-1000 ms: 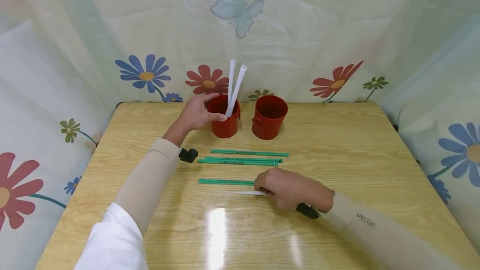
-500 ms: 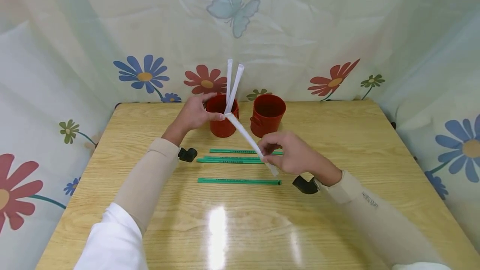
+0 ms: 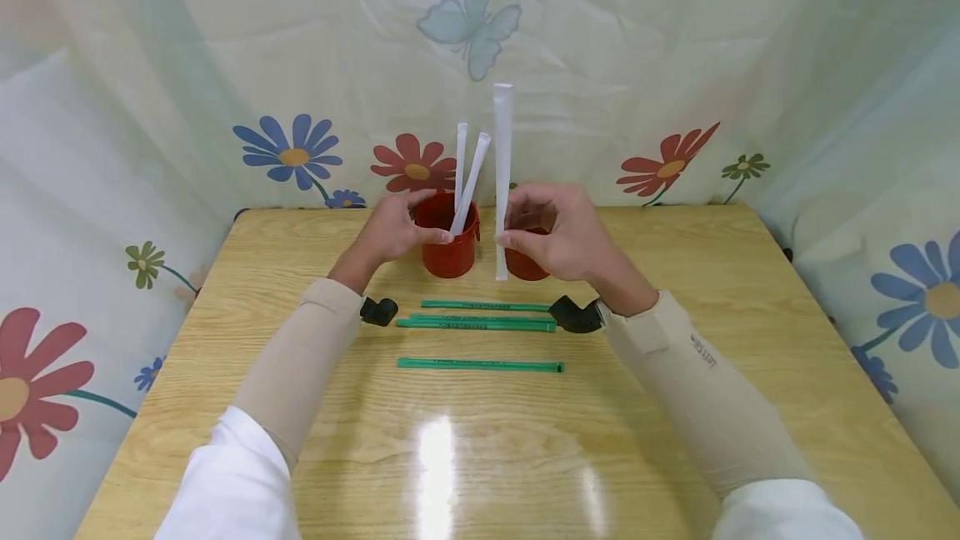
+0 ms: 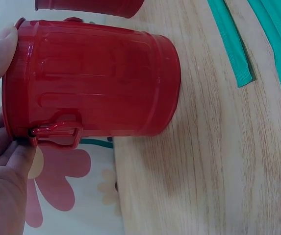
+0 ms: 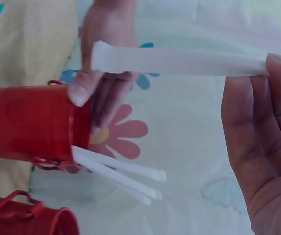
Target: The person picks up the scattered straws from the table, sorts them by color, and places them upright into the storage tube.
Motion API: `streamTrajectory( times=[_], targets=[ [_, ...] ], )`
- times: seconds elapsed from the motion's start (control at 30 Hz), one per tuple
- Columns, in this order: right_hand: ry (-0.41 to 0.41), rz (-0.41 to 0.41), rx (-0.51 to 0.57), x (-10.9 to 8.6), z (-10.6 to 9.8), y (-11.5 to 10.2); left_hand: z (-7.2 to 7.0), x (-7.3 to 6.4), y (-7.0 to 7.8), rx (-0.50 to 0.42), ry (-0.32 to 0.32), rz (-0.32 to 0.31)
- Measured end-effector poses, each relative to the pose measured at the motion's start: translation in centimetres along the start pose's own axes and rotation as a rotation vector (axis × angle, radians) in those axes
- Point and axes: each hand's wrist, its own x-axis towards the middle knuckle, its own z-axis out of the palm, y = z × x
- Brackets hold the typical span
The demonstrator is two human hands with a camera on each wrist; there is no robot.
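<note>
My left hand (image 3: 390,230) holds the rim of the left small red metal bucket (image 3: 448,261), thumb at the near side and fingers at the far side. White paper-wrapped straws (image 3: 476,167) lean out of that bucket. Between thumb and fingers of my right hand (image 3: 562,232), another white paper-wrapped straw (image 3: 504,140) is pinched, roughly upright and in the air. It is in front of the right red bucket (image 3: 527,267), which my right hand partly hides. In the right wrist view, the held straw (image 5: 165,61) passes above the bucket's mouth.
Several green-wrapped straws (image 3: 480,324) lie crosswise on the wooden table (image 3: 360,457), with one green straw (image 3: 480,365) nearer to me. A flowered curtain (image 3: 600,65) hangs behind the table and at both sides.
My right hand has lifted a white straw from the table near the green ones, moved up and away from me, and turned it upright. My left hand stays on the bucket.
</note>
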Motion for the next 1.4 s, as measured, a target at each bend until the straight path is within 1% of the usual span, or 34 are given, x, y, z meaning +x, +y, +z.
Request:
streamTrajectory(
  times=[0.13, 0.23, 0.37, 0.47, 0.53, 0.7, 0.83, 0.93, 1.0, 1.07, 1.17, 1.23, 1.3, 1.4],
  targets=[
    [0.060, -0.010, 0.043, 2.2, 0.1, 0.3, 0.1, 0.1, -0.1, 0.008, 0.000, 0.015],
    [0.101, -0.005, 0.064, 3.7, 0.2, 0.8, 0.2, 0.2, -0.1, 0.011, 0.000, 0.015],
    [0.152, 0.030, 0.062, 5.4, 0.4, 1.6, 0.2, 0.1, -0.1, 0.012, 0.001, 0.010],
    [0.184, 0.070, 0.070, 6.1, 0.7, 2.3, 0.2, 0.0, -0.1, 0.007, 0.002, 0.011],
    [0.191, 0.095, 0.086, 6.5, 1.0, 2.8, 0.2, -0.1, -0.2, 0.003, 0.001, 0.008],
    [0.196, 0.145, 0.066, 6.9, 2.1, 4.2, 0.2, -0.3, -0.3, -0.008, -0.001, 0.004],
    [0.189, 0.189, -0.001, 6.8, 2.7, 5.3, 0.3, -0.1, -0.2, -0.013, 0.012, 0.013],
    [0.167, 0.235, -0.060, 6.3, 3.0, 6.1, 0.6, 0.0, -0.1, -0.016, -0.007, 0.017],
    [0.155, 0.249, -0.086, 5.9, 3.1, 6.6, 0.7, 0.1, -0.1, -0.015, -0.024, 0.013],
    [0.146, 0.251, -0.089, 5.6, 3.4, 6.8, 0.7, 0.1, -0.1, -0.008, -0.030, 0.009],
    [0.130, 0.231, -0.081, 5.7, 3.9, 6.9, 0.3, -0.1, -0.2, 0.004, 0.001, 0.005],
    [0.121, 0.238, -0.087, 5.8, 4.1, 7.0, 0.2, -0.2, -0.2, 0.011, 0.011, 0.012],
    [0.110, 0.262, -0.100, 5.9, 4.2, 7.1, 0.1, -0.2, -0.2, 0.016, 0.012, 0.021],
    [0.081, 0.330, -0.107, 6.0, 4.2, 7.2, 0.1, -0.1, -0.1, 0.017, 0.002, 0.033]
  ],
)
